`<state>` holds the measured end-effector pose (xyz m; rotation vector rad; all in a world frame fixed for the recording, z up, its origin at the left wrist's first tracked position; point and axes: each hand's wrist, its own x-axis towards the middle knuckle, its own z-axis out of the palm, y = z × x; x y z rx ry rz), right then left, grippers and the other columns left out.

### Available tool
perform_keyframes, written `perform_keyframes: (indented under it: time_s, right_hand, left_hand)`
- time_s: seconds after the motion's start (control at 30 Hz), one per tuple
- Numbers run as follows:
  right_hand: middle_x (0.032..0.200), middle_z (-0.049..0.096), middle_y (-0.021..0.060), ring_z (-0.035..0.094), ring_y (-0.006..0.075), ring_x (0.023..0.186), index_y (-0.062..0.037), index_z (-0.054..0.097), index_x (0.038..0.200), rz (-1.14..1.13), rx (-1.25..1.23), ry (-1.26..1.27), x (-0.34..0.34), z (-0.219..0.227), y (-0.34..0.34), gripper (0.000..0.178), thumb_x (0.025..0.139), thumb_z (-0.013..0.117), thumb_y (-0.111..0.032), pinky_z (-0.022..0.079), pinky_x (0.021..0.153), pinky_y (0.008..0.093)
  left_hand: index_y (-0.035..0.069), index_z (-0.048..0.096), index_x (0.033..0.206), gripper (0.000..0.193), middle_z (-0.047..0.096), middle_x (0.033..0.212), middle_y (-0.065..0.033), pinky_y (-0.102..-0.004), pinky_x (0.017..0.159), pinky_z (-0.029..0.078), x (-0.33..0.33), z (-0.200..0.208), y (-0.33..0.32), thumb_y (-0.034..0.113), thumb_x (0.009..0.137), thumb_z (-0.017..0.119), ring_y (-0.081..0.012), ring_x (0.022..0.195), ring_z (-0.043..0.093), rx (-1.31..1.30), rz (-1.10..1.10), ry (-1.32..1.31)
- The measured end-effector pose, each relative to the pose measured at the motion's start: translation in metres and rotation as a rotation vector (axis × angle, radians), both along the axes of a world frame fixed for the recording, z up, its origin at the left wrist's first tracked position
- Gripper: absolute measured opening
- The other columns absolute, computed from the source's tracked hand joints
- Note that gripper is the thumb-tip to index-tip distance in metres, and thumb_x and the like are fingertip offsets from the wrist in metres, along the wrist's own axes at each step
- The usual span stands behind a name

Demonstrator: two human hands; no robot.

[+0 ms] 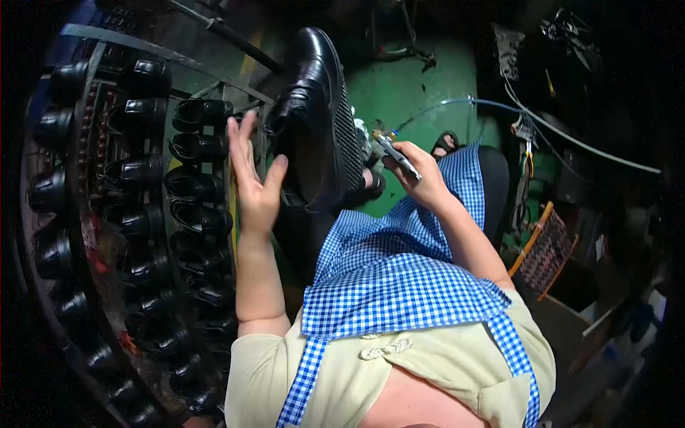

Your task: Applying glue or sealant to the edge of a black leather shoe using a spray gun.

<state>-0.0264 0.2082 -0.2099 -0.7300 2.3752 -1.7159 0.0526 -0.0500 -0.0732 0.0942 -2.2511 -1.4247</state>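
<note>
A black lace-up leather shoe (pixel 314 82) stands toe away from me in the upper middle, its textured sole side turned to the right. Beside its heel opening, my left hand (pixel 258 189) is raised with fingers stretched and thumb apart, holding nothing. Whether the thumb touches the shoe I cannot tell. My right hand (pixel 421 175), to the right of the shoe, is wrapped round a metal spray gun (pixel 397 155). A blue hose (pixel 439 105) curves away from near the gun. What supports the shoe is hidden.
Racks holding rows of black shoes (pixel 143 171) fill the left side, with a metal rail (pixel 164 50) along the top. A blue checked apron (pixel 399 285) covers my lap. The floor (pixel 435 78) is green. At right, a pale hose (pixel 585 146) hangs near a wood-framed woven chair (pixel 546 250).
</note>
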Motion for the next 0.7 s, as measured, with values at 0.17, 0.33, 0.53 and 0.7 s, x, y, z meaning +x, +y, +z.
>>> perform_keyframes:
  time_s: [0.17, 0.33, 0.53, 0.7]
  right_hand:
    - [0.103, 0.069, 0.0163, 0.069, 0.0372, 0.092, -0.0029, 0.066, 0.117, 0.019, 0.009, 0.038, 0.000, -0.008, -0.010, 0.031, 0.089, 0.077, -0.008, 0.055, 0.080, 0.0412]
    - [0.104, 0.066, 0.0153, 0.068, 0.0368, 0.094, -0.0018, 0.066, 0.118, 0.045, 0.096, -0.015, -0.002, -0.009, -0.011, 0.031, 0.089, 0.076, -0.006, 0.054, 0.081, 0.0399]
    - [0.104, 0.064, 0.0077, 0.064, 0.0302, 0.100, -0.0112, 0.069, 0.110, -0.075, 0.284, 0.267, -0.001, -0.023, -0.026, 0.031, 0.085, 0.080, -0.026, 0.056, 0.081, 0.0415]
    - [0.103, 0.064, 0.0077, 0.064, 0.0301, 0.099, -0.0104, 0.068, 0.109, 0.021, 0.375, 0.276, 0.000, -0.029, -0.027, 0.029, 0.086, 0.077, -0.025, 0.056, 0.083, 0.0421]
  left_hand:
    - [0.002, 0.066, 0.120, 0.023, 0.070, 0.105, -0.0082, -0.0314, 0.088, 0.054, -0.010, 0.013, -0.025, 0.005, 0.098, 0.071, -0.0162, 0.096, 0.068, -0.292, 0.103, -0.355]
    - [0.002, 0.067, 0.103, 0.009, 0.065, 0.079, -0.0018, -0.0254, 0.053, 0.042, 0.016, 0.053, -0.021, 0.011, 0.103, 0.068, -0.0085, 0.057, 0.056, -0.231, 0.184, -0.300]
    - [0.004, 0.062, 0.112, 0.015, 0.068, 0.086, -0.0136, -0.0403, 0.062, 0.050, 0.031, 0.051, 0.002, 0.012, 0.100, 0.068, -0.0339, 0.070, 0.066, -0.959, 0.022, -0.090]
    - [0.008, 0.071, 0.112, 0.029, 0.069, 0.094, -0.0052, -0.0399, 0.082, 0.046, 0.032, 0.070, 0.006, 0.007, 0.085, 0.079, -0.0255, 0.088, 0.066, -1.139, -0.265, -0.047]
